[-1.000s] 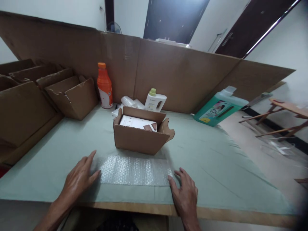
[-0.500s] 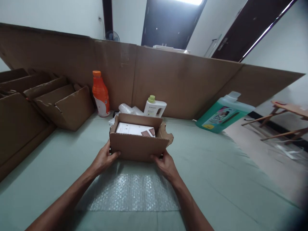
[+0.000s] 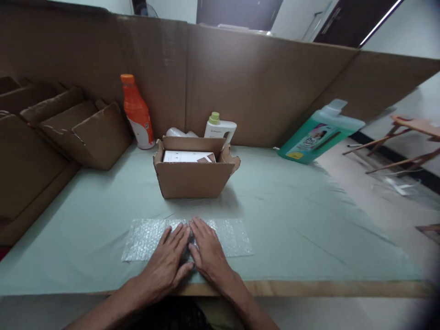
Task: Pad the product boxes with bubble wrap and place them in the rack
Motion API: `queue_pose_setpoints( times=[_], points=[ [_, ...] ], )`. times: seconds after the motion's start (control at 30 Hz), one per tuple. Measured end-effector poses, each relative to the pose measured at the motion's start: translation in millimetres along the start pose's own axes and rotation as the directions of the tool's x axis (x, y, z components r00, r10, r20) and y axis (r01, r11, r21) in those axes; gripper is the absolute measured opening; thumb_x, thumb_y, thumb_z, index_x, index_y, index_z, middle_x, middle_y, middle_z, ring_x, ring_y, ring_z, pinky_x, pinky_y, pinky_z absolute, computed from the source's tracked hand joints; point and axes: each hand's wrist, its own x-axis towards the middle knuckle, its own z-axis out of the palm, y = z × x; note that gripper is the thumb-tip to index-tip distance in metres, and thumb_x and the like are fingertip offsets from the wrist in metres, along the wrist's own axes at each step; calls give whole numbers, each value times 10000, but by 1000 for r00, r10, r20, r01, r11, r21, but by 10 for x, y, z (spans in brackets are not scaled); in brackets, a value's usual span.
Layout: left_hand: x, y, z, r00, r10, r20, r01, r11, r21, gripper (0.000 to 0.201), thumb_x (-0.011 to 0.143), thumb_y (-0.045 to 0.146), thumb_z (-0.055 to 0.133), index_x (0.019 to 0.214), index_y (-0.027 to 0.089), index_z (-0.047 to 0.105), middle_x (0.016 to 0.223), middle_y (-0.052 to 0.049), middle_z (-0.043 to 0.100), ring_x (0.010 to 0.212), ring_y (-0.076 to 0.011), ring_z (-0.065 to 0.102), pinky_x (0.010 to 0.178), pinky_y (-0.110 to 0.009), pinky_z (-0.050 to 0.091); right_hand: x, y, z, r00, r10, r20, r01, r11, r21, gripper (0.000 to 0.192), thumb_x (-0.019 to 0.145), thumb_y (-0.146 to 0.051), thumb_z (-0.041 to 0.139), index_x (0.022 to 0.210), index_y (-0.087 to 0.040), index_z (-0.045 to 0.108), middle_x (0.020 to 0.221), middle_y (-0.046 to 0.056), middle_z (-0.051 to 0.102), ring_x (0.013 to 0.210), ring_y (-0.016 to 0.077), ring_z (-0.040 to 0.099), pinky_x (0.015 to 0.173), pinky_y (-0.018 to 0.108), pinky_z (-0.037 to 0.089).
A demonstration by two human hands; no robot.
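On bubble wrap (image 3: pixel 233 236): left hand (image 3: pixel 167 264), right hand (image 3: pixel 207 250) flat, side by side, grip spread, holding nothing.

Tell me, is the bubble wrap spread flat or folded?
Spread flat: the bubble wrap lies as one sheet on the table, both hands pressed palm-down on its middle.

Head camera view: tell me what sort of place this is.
Probably a home packing table: a sheet of bubble wrap under both hands, an open cardboard box behind it, folded cartons stacked to the left, and cleaning bottles along a cardboard screen.
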Motion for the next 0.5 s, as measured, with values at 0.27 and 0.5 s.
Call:
queue_pose_setpoints(
  times=[0.27,0.5],
  points=[
    [-565,-610,-730,986,-121,-116,162,868,469,538,909,471,603,1431,355,542,1601,-61,389,1508,-373,279,1223,-598,95,-841,890,-542,936,277,-217,-327,912,-247,463,964,-444,481,1330,-204,632,1449,146,584,1349,350,524,1066,583,434],
    [407,-299,-786,906,-149,-396,188,980,62,805,872,512,600,1566,237,299,1660,-138,255,1527,-331,243,1220,-520,237,157,851,-916,905,313,-287,-281,948,147,591,883,-503,552,1373,-173,564,1468,163,554,1363,318,506,1122,533,395]
  ],
)
